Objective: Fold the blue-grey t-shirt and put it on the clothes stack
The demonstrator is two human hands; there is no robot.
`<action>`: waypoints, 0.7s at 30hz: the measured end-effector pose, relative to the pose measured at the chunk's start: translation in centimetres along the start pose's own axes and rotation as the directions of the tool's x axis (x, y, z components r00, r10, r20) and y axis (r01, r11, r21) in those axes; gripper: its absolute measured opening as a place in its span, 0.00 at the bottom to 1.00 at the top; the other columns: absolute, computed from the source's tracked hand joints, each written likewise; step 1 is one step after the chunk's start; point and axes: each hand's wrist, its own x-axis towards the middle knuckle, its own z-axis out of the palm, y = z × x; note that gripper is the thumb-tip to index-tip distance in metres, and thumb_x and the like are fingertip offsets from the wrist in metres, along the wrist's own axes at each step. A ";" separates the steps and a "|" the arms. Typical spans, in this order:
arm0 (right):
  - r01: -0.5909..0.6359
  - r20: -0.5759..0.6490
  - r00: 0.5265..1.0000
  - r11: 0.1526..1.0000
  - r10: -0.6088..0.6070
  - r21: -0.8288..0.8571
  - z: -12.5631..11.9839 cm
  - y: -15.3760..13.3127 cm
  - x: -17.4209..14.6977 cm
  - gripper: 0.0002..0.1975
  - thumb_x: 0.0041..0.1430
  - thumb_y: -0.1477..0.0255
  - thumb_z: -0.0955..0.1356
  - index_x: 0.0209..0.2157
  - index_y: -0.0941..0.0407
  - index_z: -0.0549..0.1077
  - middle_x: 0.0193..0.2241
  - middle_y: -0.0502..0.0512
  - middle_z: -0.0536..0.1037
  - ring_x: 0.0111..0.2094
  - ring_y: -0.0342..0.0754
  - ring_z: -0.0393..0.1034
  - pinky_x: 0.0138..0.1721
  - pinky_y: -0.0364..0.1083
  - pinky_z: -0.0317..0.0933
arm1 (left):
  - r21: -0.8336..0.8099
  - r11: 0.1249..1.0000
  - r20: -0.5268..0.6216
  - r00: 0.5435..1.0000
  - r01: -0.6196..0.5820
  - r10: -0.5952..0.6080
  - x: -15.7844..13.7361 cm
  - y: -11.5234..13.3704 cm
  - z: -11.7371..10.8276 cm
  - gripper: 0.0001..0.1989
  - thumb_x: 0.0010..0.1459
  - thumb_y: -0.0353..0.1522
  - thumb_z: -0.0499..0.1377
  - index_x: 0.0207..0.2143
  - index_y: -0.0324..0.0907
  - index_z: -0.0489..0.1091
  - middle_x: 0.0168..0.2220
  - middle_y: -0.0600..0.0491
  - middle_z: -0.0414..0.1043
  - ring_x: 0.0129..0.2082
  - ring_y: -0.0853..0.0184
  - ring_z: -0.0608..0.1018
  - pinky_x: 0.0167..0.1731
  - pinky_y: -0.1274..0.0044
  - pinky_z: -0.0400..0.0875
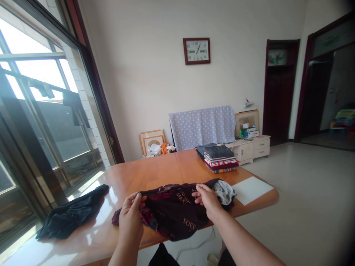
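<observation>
A dark garment [177, 210] with gold lettering and red patterned patches lies along the front edge of the wooden table, part of it hanging over. Its exact kind I cannot make out. My left hand [131, 214] pinches its left end between thumb and fingers. Farther right, my right hand [206, 199] pinches the upper edge of the same cloth. A bunched grey cloth part [224, 192] shows at the garment's right end, just past my right hand.
The wooden table [155, 170] bears a crumpled black garment [73, 214] at left, a stack of folded clothes [217, 159] at back right and a white sheet [253, 190] by the right corner. Behind stand a cloth-covered object [202, 125] and a low white cabinet [260, 146].
</observation>
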 end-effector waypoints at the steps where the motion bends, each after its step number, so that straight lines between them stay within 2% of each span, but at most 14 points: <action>1: -0.001 -0.002 1.000 1.000 0.001 0.002 0.0 0.0 0.0 0.19 0.57 0.58 0.70 0.45 0.55 0.74 0.29 0.55 0.82 0.20 0.42 0.71 0.21 0.39 0.52 | -0.025 1.000 -0.020 1.000 -0.006 0.005 0.3 0.6 -0.3 0.21 0.43 0.41 0.72 0.38 0.43 0.72 0.29 0.55 0.78 0.23 0.74 0.73 0.24 0.84 0.63; 6: 0.040 0.047 0.998 0.997 -0.037 -0.069 -0.1 0.4 -0.1 0.20 0.59 0.58 0.68 0.49 0.54 0.74 0.39 0.59 0.83 0.29 0.46 0.78 0.27 0.41 0.59 | -0.041 0.999 -0.105 0.994 0.012 -0.016 0.7 2.0 -1.7 0.18 0.44 0.38 0.71 0.37 0.44 0.71 0.31 0.54 0.80 0.28 0.71 0.77 0.24 0.84 0.63; 10: 0.080 0.080 0.994 0.987 -0.069 -0.139 -0.1 0.8 -0.1 0.19 0.59 0.57 0.67 0.44 0.55 0.75 0.37 0.58 0.83 0.28 0.45 0.77 0.27 0.41 0.58 | 0.031 0.999 -0.084 0.996 -0.012 0.015 -0.4 1.2 -2.6 0.17 0.45 0.41 0.71 0.34 0.42 0.72 0.26 0.57 0.75 0.24 0.71 0.74 0.24 0.81 0.64; 13: 0.118 0.102 0.990 0.980 -0.102 -0.163 -0.1 0.9 -0.3 0.17 0.58 0.57 0.68 0.37 0.57 0.76 0.33 0.56 0.82 0.26 0.44 0.74 0.29 0.42 0.60 | 0.107 0.992 -0.013 0.997 -0.072 0.074 -1.8 0.9 -3.2 0.18 0.46 0.44 0.70 0.35 0.42 0.74 0.30 0.56 0.76 0.27 0.69 0.74 0.29 0.79 0.67; 15: 0.138 0.117 0.986 0.978 -0.120 -0.157 -0.1 0.9 -0.4 0.17 0.58 0.57 0.67 0.35 0.58 0.76 0.31 0.56 0.82 0.27 0.44 0.74 0.31 0.43 0.62 | 0.151 0.982 0.042 0.994 -0.111 0.105 -2.9 1.1 -3.5 0.18 0.47 0.44 0.70 0.36 0.42 0.75 0.37 0.53 0.78 0.35 0.65 0.76 0.36 0.77 0.69; 17: 0.158 0.128 0.982 0.975 -0.139 -0.156 -0.1 1.1 -0.5 0.18 0.58 0.56 0.67 0.35 0.58 0.76 0.31 0.56 0.81 0.29 0.45 0.75 0.33 0.44 0.64 | 0.205 0.968 0.150 0.982 -0.148 0.119 -4.0 1.5 -3.8 0.15 0.50 0.43 0.68 0.33 0.42 0.75 0.42 0.51 0.78 0.42 0.62 0.76 0.42 0.77 0.69; 19: 0.177 0.133 0.979 0.970 -0.156 -0.164 -0.1 1.4 -0.6 0.19 0.58 0.55 0.67 0.35 0.58 0.76 0.31 0.56 0.81 0.30 0.46 0.75 0.34 0.44 0.64 | 0.272 0.946 0.295 0.951 -0.174 0.090 -4.9 1.7 -4.2 0.13 0.54 0.43 0.65 0.29 0.42 0.73 0.37 0.51 0.77 0.40 0.62 0.75 0.41 0.77 0.67; 21: 0.192 0.136 0.976 0.964 -0.168 -0.184 0.0 1.7 -0.6 0.19 0.58 0.54 0.67 0.34 0.57 0.76 0.31 0.56 0.81 0.30 0.47 0.75 0.35 0.45 0.65 | 0.358 0.915 0.392 0.919 -0.186 0.034 -5.5 1.4 -4.7 0.16 0.56 0.45 0.63 0.25 0.42 0.70 0.27 0.54 0.73 0.31 0.66 0.72 0.34 0.78 0.65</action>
